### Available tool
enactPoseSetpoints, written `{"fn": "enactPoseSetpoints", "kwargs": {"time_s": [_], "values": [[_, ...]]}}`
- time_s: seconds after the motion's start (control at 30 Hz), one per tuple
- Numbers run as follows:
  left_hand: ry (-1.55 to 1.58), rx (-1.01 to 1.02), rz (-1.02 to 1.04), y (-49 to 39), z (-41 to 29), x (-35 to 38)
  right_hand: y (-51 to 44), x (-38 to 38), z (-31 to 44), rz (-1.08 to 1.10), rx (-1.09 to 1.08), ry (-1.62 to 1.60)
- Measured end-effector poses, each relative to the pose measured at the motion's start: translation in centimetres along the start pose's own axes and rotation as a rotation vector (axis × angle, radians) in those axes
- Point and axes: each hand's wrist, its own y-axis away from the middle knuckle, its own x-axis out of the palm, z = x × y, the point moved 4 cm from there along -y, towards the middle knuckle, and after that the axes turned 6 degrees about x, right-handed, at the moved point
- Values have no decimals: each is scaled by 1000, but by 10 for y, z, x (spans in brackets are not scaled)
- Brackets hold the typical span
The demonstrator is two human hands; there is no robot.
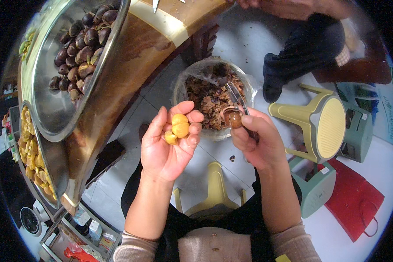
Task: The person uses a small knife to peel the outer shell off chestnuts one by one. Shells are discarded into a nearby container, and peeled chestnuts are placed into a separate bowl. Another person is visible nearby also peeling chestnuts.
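My left hand (170, 144) is palm up, its fingers curled around a yellow peeled chestnut (180, 125) that has a smaller piece beside it. In my right hand (260, 137) is a brown chestnut shell (233, 118), glossy and hollow-looking, pinched by the thumb. The same hand grips a slim two-pronged metal tool (237, 94); whether it is scissors or tweezers I cannot tell. Beyond both hands, a plastic-lined bin (178, 95) holds many brown shell scraps (213, 106). Unpeeled chestnuts (82, 52) lie in a large metal bowl (50, 114) at the upper left.
A second metal bowl (61, 177) with yellow peeled chestnuts (34, 157) sits on the wooden table (144, 49). Yellow (330, 127) and green stools (317, 190) and a red bag (355, 196) are at the right. Another person's dark-trousered leg (301, 49) is at the upper right.
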Motion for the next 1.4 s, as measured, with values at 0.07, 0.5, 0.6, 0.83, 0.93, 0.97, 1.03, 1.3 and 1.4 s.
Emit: {"fn": "enactPoseSetpoints", "kwargs": {"time_s": [0.07, 0.5, 0.6, 0.83, 0.93, 0.97, 1.03, 1.3, 1.4], "values": [[3, -8, 18, 0, -1, 2, -1, -2, 0, -82, -32, 79], [27, 86, 41, 3, 3, 20, -4, -5, 0, -488, -248, 506], [81, 58, 140, 6, 2, 24, 1, -4, 6, -481, -295, 428], [150, 34, 189, 6, 3, 24, 7, -2, 11, -448, -334, 383], [101, 54, 152, 6, 4, 25, 10, 0, 12, -436, -383, 381], [82, 59, 140, 6, 4, 26, 11, 0, 13, -427, -395, 378], [41, 60, 173, 6, 4, 29, 12, 0, 14, -427, -378, 402], [-87, 68, 165, 13, 10, 34, 18, -5, 15, -431, -360, 397], [-126, 20, 131, 19, 8, 40, 17, -6, 13, -424, -360, 441]]}}
